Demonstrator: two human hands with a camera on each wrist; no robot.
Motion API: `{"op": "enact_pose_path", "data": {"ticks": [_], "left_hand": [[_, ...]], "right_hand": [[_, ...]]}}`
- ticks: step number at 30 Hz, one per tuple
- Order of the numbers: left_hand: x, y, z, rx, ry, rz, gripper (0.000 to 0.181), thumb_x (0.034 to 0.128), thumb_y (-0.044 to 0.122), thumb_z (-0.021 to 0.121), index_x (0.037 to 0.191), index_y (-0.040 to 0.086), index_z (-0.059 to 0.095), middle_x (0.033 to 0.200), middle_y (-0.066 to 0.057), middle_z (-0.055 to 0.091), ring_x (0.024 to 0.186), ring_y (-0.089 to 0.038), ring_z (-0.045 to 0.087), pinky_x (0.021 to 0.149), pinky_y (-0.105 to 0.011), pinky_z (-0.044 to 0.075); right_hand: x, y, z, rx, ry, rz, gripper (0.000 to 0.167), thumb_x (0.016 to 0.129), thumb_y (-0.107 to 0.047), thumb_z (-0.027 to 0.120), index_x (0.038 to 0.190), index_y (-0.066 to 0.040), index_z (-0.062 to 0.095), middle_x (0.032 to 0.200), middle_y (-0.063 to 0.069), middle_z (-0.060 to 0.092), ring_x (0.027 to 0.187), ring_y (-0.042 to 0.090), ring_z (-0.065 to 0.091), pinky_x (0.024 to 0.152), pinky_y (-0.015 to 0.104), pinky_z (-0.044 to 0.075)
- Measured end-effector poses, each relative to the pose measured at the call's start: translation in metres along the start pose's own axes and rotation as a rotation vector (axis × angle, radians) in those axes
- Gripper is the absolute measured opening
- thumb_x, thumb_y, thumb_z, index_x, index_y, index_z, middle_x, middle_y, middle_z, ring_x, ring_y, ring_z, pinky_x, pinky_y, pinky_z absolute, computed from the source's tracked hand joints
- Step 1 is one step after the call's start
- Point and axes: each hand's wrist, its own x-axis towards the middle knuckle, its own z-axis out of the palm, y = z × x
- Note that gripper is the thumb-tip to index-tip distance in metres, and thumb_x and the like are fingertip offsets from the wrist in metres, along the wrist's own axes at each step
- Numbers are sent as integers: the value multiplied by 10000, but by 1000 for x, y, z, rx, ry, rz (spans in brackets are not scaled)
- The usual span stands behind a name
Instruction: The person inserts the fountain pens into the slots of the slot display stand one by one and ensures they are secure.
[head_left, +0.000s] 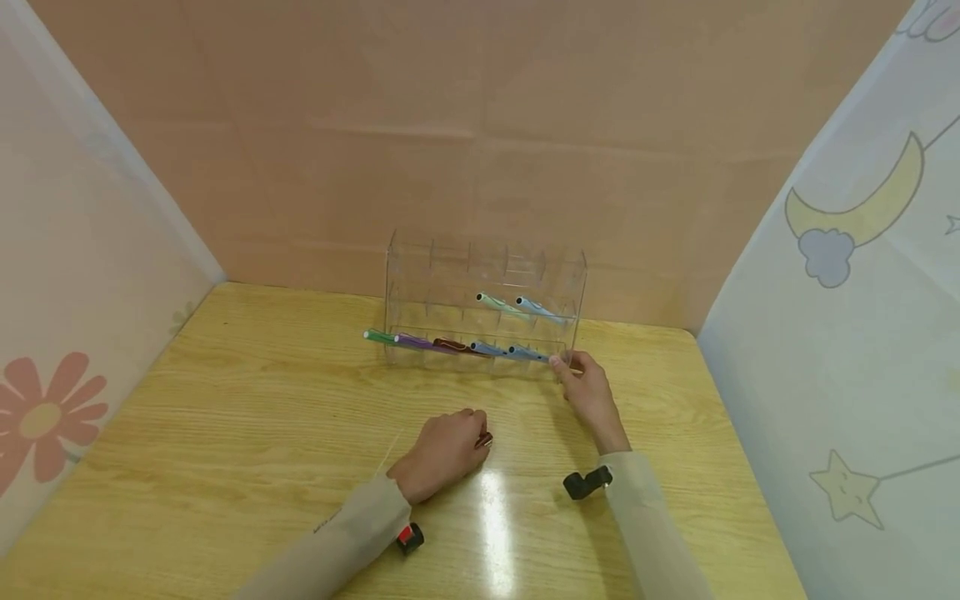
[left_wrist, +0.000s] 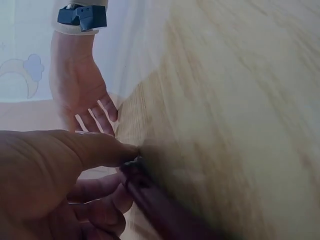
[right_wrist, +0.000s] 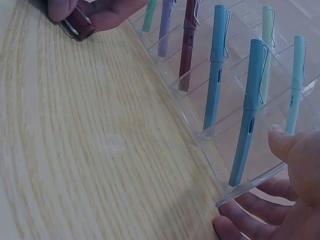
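My left hand [head_left: 442,454] is low over the table and pinches a dark red pen [right_wrist: 80,24] with a metal clip. In the left wrist view that pen's barrel [left_wrist: 165,212] slants down from the thumb and fingers. At the right end of a clear tiered pen rack [head_left: 579,292], my right hand [head_left: 588,396] grips the lower corner, thumb above and fingers beneath. The rack's bottom tier bears a green pen [head_left: 378,336], a purple pen [head_left: 411,341], another dark red pen [head_left: 452,345] and two blue pens [right_wrist: 245,115].
Higher in the rack lie a pale green pen [head_left: 498,304] and a light blue pen [head_left: 537,308]. The wooden table [head_left: 225,433] meets an orange back wall [head_left: 315,167] and printed side sheets [head_left: 840,350]. Each wrist wears a small black camera [head_left: 588,482].
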Motion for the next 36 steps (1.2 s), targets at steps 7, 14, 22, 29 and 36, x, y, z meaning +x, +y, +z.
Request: {"op": "enact_pose_path", "data": {"ticks": [7,14,22,29,36], "left_hand": [[3,0,-11,-89,-9,-24,127,983,252,742,946,131,748,851,23,636,687,-84,507,602,-271,436],[0,0,-37,-329,-22,-41,208,991,346,773,929,148,748,822,42,641,679,-104,526,602,-263,432],[-11,2,-71,-397,34,-72,180,971,402,787,909,260,695,857,113,697,636,-111,470,584,-281,390],[-18,3,-106,-424,121,-108,155,956,401,804,965,272,717,910,72,695,581,-131,377,527,-262,312],[-22,-4,-140,-420,283,-41,187,984,350,778,1069,190,735,927,-5,719,603,-149,422,517,-250,336]], "right_hand": [[-1,-2,-1,0,-5,-1,631,1105,-509,531,1543,-59,464,1589,188,515,1442,395,542,1055,498,567],[-1,-1,-1,7,-7,4,615,1103,-508,537,1516,-57,475,1586,181,509,1442,387,541,1035,476,568],[-1,-2,-1,-8,-4,-4,591,1110,-490,531,1502,-51,480,1582,184,510,1431,390,551,1011,461,576],[0,-1,0,-14,-2,-15,599,1107,-499,532,1492,-42,488,1565,195,524,1412,394,571,981,436,585],[0,-2,-2,-44,2,-31,626,1103,-524,527,1483,-29,493,1536,206,541,1381,395,603,915,388,588]]}}
